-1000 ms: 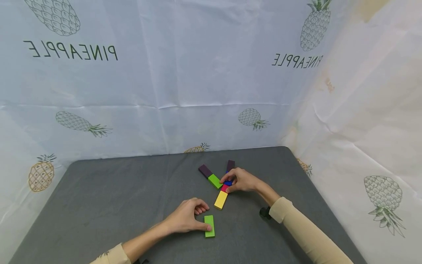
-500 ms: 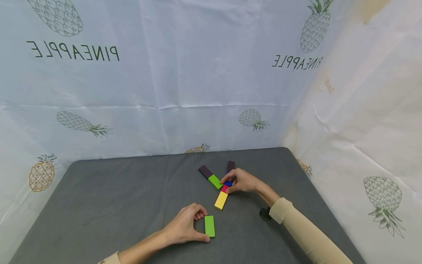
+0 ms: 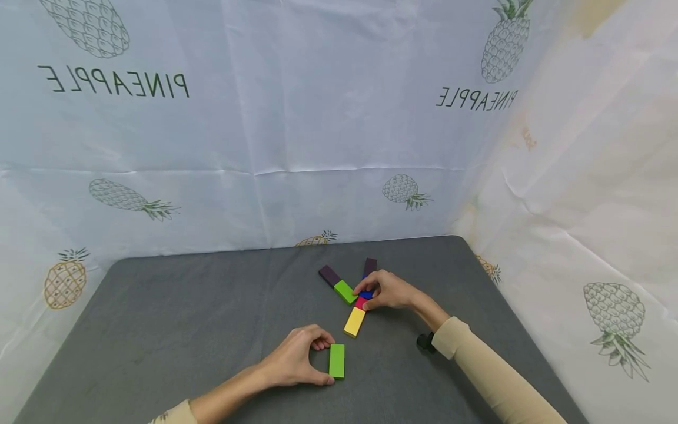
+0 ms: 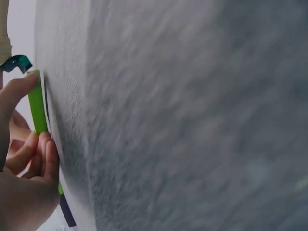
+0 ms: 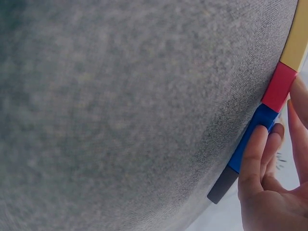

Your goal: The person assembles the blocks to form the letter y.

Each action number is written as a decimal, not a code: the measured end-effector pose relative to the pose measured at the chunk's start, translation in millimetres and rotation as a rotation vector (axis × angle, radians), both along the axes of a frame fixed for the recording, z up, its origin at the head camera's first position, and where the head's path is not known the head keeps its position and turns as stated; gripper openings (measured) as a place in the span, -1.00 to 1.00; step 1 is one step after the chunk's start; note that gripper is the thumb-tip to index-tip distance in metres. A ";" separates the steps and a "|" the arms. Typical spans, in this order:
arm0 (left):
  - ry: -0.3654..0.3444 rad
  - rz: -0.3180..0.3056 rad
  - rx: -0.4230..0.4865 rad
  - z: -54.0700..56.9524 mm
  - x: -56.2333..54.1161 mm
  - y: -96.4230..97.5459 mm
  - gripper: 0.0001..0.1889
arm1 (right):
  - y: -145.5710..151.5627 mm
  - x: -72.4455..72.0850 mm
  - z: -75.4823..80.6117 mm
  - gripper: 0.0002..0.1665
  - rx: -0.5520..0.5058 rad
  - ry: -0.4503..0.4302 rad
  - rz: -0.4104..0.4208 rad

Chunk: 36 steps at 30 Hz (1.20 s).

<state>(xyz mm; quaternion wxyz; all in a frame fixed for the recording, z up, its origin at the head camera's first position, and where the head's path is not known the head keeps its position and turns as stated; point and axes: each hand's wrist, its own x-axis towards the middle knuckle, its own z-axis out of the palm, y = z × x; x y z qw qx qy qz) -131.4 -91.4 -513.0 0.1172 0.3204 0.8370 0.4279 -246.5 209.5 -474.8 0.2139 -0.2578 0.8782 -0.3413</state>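
My left hand [image 3: 296, 359] pinches a flat green block [image 3: 336, 361] by its ends on the dark table. In the left wrist view the thumb is at one end of that block [image 4: 37, 103] and the fingertips are at the other. Further back, my right hand [image 3: 391, 290] has thumb and index finger at a red block [image 5: 279, 87], while other fingers touch the blue block [image 5: 252, 137] beside it. A yellow block [image 3: 355, 322] adjoins the red one, and a dark purple block [image 3: 370, 267] follows the blue. The right fingers partly cover the red and blue blocks.
Left of that row, a second green block [image 3: 345, 291] lies end to end with another dark purple block [image 3: 330, 275], slanting toward my right fingertips. A pale cloth printed with pineapples [image 3: 312, 129] hangs behind the grey table [image 3: 201, 318] and along its right side.
My left thumb has slid from the top of the near green block to its near end, the hand shifting toward me. The right hand and its row of blocks look unmoved.
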 end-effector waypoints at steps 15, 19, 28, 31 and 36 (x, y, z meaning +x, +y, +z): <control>0.010 -0.070 -0.009 -0.3 -29.1 -0.8 -0.40 | -4.1 0.0 1.9 -0.64 -0.003 -0.004 -0.005; -0.004 -0.076 -0.026 1.5 -32.0 0.1 -0.39 | -3.7 0.0 1.5 -0.64 -0.002 -0.005 -0.003; -0.036 -0.076 -0.046 2.8 -32.8 2.6 -0.39 | -2.4 0.0 0.5 -0.64 0.002 -0.001 -0.006; -0.043 -0.075 -0.047 2.6 -32.5 3.7 -0.38 | -2.0 0.5 1.2 -0.65 0.001 -0.002 -0.010; -0.063 -0.074 -0.036 1.9 -32.8 6.0 -0.32 | -1.5 1.4 2.4 -0.64 0.000 -0.003 -0.012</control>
